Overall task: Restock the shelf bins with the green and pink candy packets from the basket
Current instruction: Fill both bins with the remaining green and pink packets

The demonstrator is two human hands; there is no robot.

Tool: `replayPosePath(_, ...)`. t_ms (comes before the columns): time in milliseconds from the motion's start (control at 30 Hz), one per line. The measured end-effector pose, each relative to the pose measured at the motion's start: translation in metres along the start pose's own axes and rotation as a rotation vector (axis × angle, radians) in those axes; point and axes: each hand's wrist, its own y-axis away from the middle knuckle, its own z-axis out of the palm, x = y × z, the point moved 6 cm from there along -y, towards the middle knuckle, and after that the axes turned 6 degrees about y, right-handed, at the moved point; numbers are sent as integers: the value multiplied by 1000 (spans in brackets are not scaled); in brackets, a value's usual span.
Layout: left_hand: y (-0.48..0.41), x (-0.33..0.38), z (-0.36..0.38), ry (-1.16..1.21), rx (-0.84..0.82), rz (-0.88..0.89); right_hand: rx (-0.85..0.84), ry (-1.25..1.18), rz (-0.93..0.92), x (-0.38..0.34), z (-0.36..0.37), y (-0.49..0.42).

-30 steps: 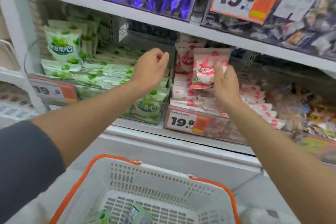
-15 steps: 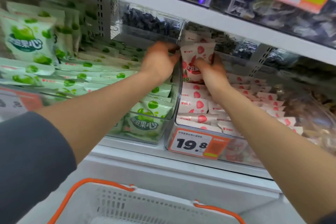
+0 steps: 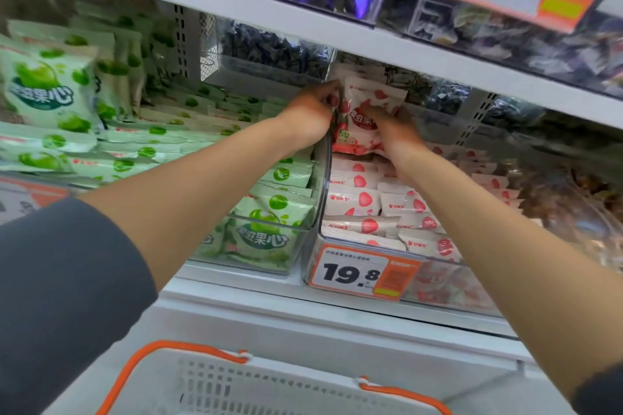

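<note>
A pink candy packet [image 3: 364,111] stands upright at the back of the clear pink bin [image 3: 438,283], above several flat pink packets [image 3: 354,199]. My right hand [image 3: 394,131] grips its lower right side. My left hand [image 3: 310,114] pinches its upper left edge by the bin divider. To the left, the green bin [image 3: 256,263] holds several green packets [image 3: 263,239]. The white basket with orange rim [image 3: 188,350] sits below; its contents are out of frame.
An upper shelf [image 3: 303,17] with purple and dark candy bins hangs close above my hands. Price tags reading 19.8 [image 3: 357,271] hang on the pink bin front and on the top right bin. More green packets [image 3: 40,87] stand at the far left.
Both hands have pushed the pink packet deeper into the back of the pink bin. My left hand has come over from above the green bin to the packet's edge. The view has moved closer.
</note>
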Motion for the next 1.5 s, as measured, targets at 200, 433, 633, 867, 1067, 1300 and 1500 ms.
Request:
replayPosePath(200, 7, 3, 5, 187, -28, 40, 63, 31, -50, 1, 1, 7)
replayPosePath(433, 1, 20, 4, 165, -27, 75, 68, -79, -44, -13, -9, 6)
replayPosePath(633, -7, -5, 0, -110, -59, -15, -31, 40, -10, -10, -3, 9)
replayPosePath(867, 1, -5, 0, -115, -11, -5, 74, -80, -31, 4, -5, 12)
replayPosePath(1067, 11, -1, -3, 108, 50, 65, 82, -30, -100, -9, 13, 15)
replayPosePath(1300, 17, -6, 0, 100, 22, 50, 22, 79, -1, 2, 17, 19)
replayPosePath(1500, 18, -5, -5, 92, 97, 39, 194, 169, -126, 8, 5, 20)
